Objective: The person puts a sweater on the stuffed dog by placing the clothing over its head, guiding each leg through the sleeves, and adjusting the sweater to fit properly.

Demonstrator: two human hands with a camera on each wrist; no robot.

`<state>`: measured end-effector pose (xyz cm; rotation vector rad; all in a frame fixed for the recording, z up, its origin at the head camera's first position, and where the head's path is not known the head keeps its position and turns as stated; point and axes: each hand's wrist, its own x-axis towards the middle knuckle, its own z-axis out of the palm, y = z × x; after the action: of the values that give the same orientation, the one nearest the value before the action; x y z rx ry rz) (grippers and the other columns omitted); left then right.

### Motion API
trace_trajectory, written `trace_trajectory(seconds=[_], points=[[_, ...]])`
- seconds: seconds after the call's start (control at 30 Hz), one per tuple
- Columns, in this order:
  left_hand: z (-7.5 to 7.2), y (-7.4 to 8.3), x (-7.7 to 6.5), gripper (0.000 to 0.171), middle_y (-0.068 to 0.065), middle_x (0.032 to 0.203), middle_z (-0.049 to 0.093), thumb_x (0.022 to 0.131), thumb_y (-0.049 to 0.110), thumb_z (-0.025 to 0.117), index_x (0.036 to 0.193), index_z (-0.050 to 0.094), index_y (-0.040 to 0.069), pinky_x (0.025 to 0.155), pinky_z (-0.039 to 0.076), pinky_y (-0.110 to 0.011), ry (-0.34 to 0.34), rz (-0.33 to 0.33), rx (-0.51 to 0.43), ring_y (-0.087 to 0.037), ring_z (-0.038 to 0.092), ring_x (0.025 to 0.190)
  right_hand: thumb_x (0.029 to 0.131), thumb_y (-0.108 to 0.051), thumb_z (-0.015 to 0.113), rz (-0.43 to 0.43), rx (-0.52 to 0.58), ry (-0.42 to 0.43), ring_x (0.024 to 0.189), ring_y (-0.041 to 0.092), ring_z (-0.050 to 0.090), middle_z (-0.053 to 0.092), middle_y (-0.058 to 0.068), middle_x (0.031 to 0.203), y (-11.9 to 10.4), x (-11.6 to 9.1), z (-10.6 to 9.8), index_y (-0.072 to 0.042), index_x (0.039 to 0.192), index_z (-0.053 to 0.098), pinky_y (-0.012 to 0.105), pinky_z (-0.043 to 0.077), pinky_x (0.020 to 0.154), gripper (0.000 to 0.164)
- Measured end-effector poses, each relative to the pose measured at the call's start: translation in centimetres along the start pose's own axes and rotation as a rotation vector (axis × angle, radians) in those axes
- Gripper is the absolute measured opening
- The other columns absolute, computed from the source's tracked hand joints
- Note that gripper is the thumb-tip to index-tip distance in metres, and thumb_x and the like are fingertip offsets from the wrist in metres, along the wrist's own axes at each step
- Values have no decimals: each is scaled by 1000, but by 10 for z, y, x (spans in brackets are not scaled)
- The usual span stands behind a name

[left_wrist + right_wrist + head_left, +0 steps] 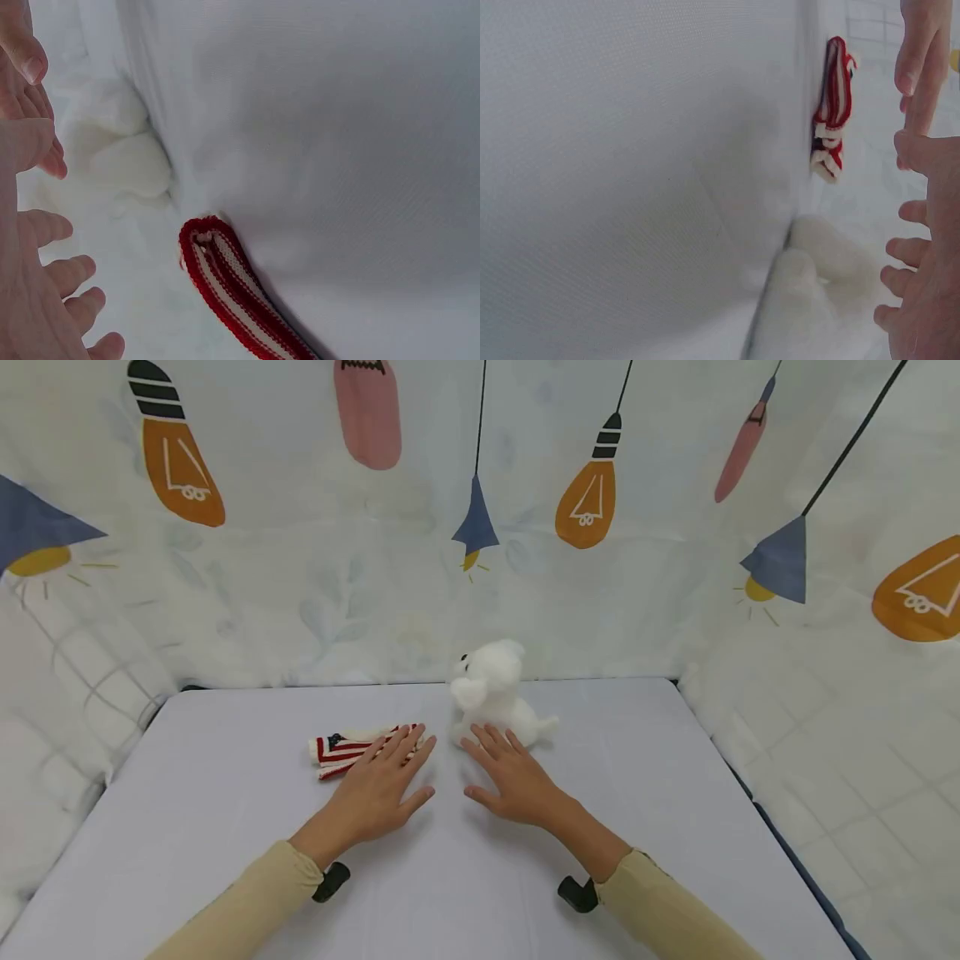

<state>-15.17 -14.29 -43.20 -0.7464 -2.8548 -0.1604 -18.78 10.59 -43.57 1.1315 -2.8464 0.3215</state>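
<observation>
My left hand (381, 789) is held out palm down with straight, spread fingers, holding nothing. Just beyond its fingertips, and partly hidden by them, lies a folded knitted garment (335, 755) in red, white and dark stripes. The left wrist view shows the garment's rounded striped edge (240, 296) apart from the fingers. My right hand (519, 783) is likewise flat and spread, with nothing in it. A fluffy white stuffed animal (491, 689) sits behind its fingertips, head turned left. Its white paws (799, 281) show in the right wrist view, apart from the hand.
A white-covered table (427, 893) lies under both hands. Light fabric walls printed with lamps and bulbs (585, 506) rise at its back and sides. A black wrist device (332, 882) hangs under the left forearm and another (577, 894) under the right.
</observation>
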Motion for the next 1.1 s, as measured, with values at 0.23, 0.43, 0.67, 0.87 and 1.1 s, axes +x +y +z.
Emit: trace_trajectory(seconds=[0.23,0.43,0.67,0.87,1.1], points=[[-1,-2,-1,71,-10,157,32,92,50,55,150,35,15,116,26,-52,19,-9,15,-32,31,145,95,-49,54,12,-33,18,149,27,22,26,8,160,-1,4,3,-18,152,29,49,18,120,69],[-2,0,1,70,-11,156,35,91,49,58,149,37,14,115,28,-53,28,-7,6,-32,32,144,95,-48,54,9,-12,27,148,27,23,27,8,159,0,2,1,-17,152,31,49,19,120,69],[1,0,3,68,-11,155,36,92,46,58,149,38,14,115,28,-52,51,-6,1,-33,35,143,94,-40,60,28,-9,119,144,26,34,36,8,155,3,1,4,-15,145,43,48,26,117,60],[7,0,8,67,-11,155,37,93,45,58,148,39,13,115,28,-52,59,-11,-6,-32,37,142,87,-23,72,38,-5,334,128,28,53,53,11,140,10,0,7,-8,130,57,48,41,107,48],[7,1,14,66,-11,155,36,95,45,55,149,37,12,114,30,-52,52,-29,-20,-32,38,141,86,-18,72,57,18,423,123,30,55,56,12,136,18,-1,8,-7,124,60,46,45,101,41]])
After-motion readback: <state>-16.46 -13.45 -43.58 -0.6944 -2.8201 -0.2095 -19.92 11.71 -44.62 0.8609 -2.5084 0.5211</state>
